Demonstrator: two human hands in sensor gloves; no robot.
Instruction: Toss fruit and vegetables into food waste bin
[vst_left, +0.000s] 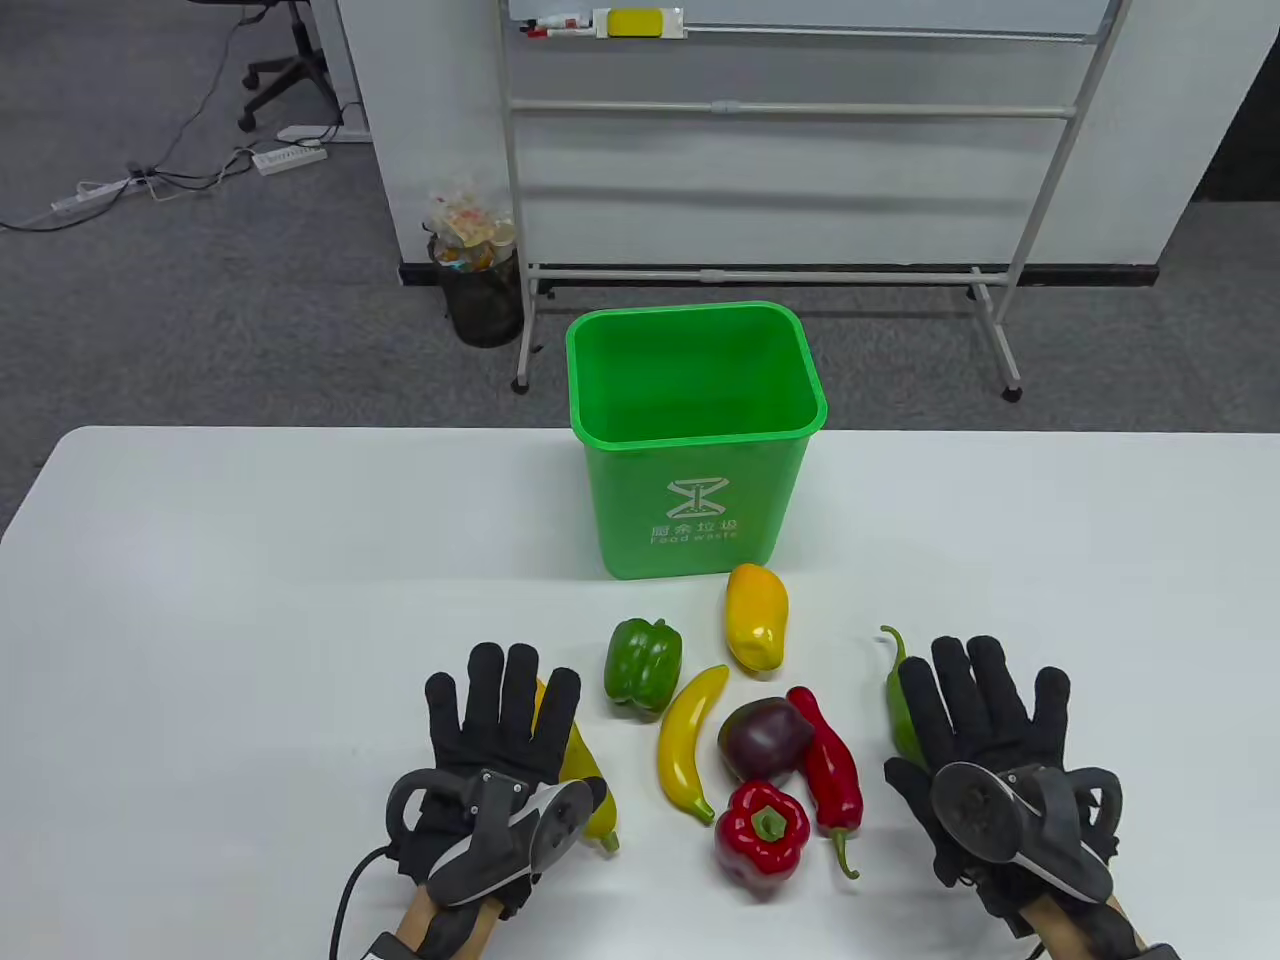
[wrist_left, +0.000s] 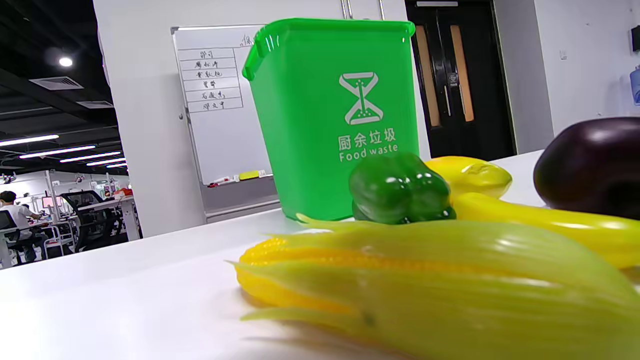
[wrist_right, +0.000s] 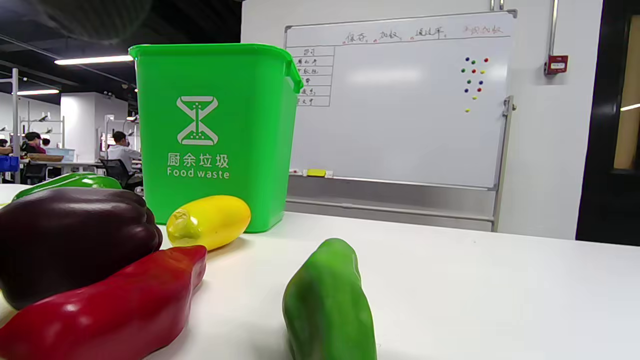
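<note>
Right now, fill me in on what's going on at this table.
A person in sensor gloves is about to clear produce into the green bin, which looks empty. The left hand lies flat over the corn; the right hand lies over the green chili. Nothing is lifted yet. The peppers, banana, mango and red chili lie between the hands.

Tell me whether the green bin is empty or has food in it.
Empty as far as shown: the table view looks into the green bin and only bare walls appear, though the near rim hides part of its bottom.

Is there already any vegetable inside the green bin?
No, the table view shows only bare green walls and floor inside the green bin.
</note>
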